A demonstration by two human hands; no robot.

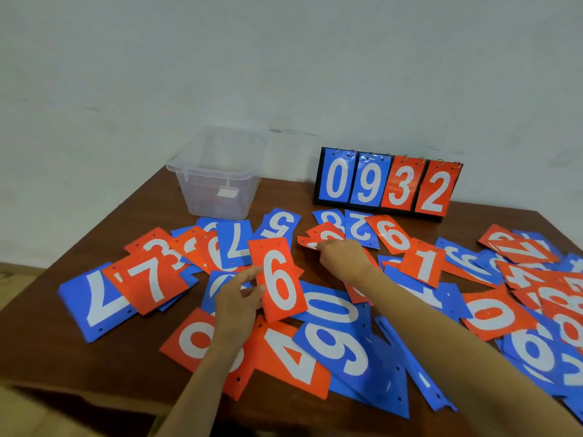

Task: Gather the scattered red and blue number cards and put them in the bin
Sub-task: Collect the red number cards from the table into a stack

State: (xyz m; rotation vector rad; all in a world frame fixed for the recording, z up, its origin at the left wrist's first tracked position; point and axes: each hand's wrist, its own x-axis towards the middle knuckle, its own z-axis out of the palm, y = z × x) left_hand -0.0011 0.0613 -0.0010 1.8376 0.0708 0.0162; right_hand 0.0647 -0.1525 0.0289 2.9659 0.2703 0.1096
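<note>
Several red and blue number cards (325,310) lie scattered and overlapping across the brown table (104,228). My left hand (238,299) pinches a red card marked 6 (279,279) by its left edge and holds it upright above the pile. Farther back, my right hand (342,257) grips the near edge of a red card (326,236) lying in the middle of the spread. A clear plastic bin (217,175) stands at the table's back left, apart from both hands.
A black flip scoreboard (388,184) showing 0 9 3 2 stands at the back right against the pale wall. Cards pile thickly toward the right edge. The table's front left corner drops off beside my left forearm.
</note>
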